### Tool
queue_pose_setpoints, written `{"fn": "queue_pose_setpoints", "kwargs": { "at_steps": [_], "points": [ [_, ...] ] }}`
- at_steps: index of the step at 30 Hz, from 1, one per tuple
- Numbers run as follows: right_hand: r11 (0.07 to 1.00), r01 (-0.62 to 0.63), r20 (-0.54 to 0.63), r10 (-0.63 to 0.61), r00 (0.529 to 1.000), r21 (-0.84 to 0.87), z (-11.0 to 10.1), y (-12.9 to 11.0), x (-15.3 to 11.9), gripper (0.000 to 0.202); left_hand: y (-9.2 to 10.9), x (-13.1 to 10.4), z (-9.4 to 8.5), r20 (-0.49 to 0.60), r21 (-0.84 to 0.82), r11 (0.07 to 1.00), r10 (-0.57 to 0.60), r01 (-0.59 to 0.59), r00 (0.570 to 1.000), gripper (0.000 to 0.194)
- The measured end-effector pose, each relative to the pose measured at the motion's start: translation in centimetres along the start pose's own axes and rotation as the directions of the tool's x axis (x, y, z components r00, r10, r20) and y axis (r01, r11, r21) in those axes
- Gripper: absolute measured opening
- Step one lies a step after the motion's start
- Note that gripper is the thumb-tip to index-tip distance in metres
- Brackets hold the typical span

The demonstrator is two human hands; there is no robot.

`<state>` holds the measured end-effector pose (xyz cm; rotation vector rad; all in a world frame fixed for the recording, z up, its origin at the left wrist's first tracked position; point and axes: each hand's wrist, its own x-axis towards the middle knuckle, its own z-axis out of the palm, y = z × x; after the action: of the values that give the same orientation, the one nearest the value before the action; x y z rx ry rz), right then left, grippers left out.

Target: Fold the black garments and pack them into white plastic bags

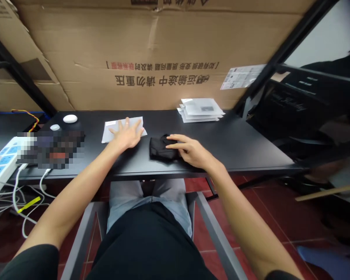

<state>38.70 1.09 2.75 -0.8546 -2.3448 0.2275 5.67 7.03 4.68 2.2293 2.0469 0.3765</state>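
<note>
Your left hand (127, 134) splays over a white packet (107, 134), left of the black pouch (160, 150); your right hand (195, 152), half-curled, touches the pouch, hold unclear. Seemingly positioning; any lift needs closed fingers.

Cardboard (163, 39) with upside-down “运输途中请勿重压”, red “联系客服”, white label (242, 76) on it seemingly illegible
</note>
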Motion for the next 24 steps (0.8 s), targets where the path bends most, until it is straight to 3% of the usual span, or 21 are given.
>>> {"fn": "queue_pose_setpoints", "kwargs": {
  "at_steps": [3,5,8,11,13,16,18,20,22,24],
  "points": [
    [0.997,-0.077,0.098,0.074,0.992,0.025,0.3,0.5,0.8,0.063,1.0,2.1,1.4,0.222,-0.007,0.999,-0.045,0.048,0.974,0.075],
    [0.990,-0.129,0.107,0.122,0.987,0.058,0.0,0.4,1.2,0.053,0.3,3.2,1.7,0.274,0.014,0.999,-0.044,0.042,0.961,0.075],
    [0.975,-0.197,0.070,0.191,0.979,0.101,-0.5,0.1,1.5,0.033,-1.6,4.4,1.5,0.271,0.039,0.999,-0.022,0.012,0.962,0.076],
    [0.961,-0.225,0.039,0.222,0.974,0.161,-0.6,0.2,1.4,0.040,-3.0,5.1,0.9,0.238,0.044,0.999,0.018,-0.029,0.971,0.077],
    [0.944,-0.235,0.024,0.236,0.971,0.232,-0.6,0.4,1.1,0.048,-3.2,5.1,0.4,0.161,0.046,0.997,0.051,-0.059,0.986,0.077],
    [0.915,-0.249,-0.049,0.279,0.959,0.319,-0.5,1.0,0.8,0.043,-1.6,3.6,-0.4,-0.067,0.000,0.984,0.177,-0.177,0.982,0.073],
    [0.911,-0.250,-0.121,0.303,0.945,0.328,-0.5,1.2,0.7,0.032,0.5,1.5,-0.9,-0.177,-0.064,0.935,0.334,-0.350,0.926,0.064],
    [0.915,-0.247,-0.180,0.315,0.932,0.319,-0.6,1.2,0.8,0.019,3.0,-1.2,-1.1,-0.170,-0.094,0.839,0.517,-0.536,0.839,0.057],
    [0.921,-0.240,-0.228,0.316,0.921,0.307,-0.7,0.9,1.0,0.011,5.3,-3.7,-1.0,-0.111,-0.039,0.774,0.625,-0.632,0.773,0.061],
    [0.929,-0.223,-0.251,0.301,0.920,0.296,-0.9,0.3,1.1,0.009,6.7,-5.4,-0.6,-0.065,0.029,0.765,0.644,-0.644,0.762,0.052]
  ]
}}
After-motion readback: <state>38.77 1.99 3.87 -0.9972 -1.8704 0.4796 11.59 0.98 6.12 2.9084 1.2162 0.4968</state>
